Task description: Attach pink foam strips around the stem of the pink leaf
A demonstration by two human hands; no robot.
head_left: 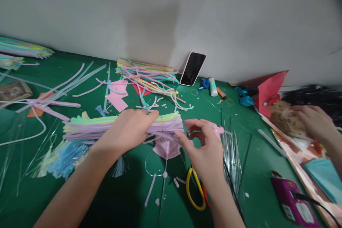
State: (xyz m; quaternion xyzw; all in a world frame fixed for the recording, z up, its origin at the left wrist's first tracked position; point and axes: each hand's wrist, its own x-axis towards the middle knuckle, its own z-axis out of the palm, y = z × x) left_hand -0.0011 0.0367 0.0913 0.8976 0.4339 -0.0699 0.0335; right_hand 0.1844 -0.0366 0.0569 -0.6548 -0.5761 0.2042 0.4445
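Observation:
My left hand (128, 130) is wrapped over a thick bundle of pastel straws (107, 125) lying across the green table (240, 171), gripping it near its right end. My right hand (205, 149) sits just right of the bundle, fingers curled, fingertips pinching at the straw ends. A small pink fan-shaped straw piece (167, 148) lies just below the bundle, between my hands. Behind my right hand lies a pink glue gun (217, 128).
Yellow-handled scissors (195, 192) lie near my right wrist, beside clear thin sticks (232, 149). More loose straws (149, 74), a phone (192, 68) against the wall, a glue stick (213, 87), red paper (271, 89) and a purple device (291, 203) surround. Another person's hand (312, 121) works at right.

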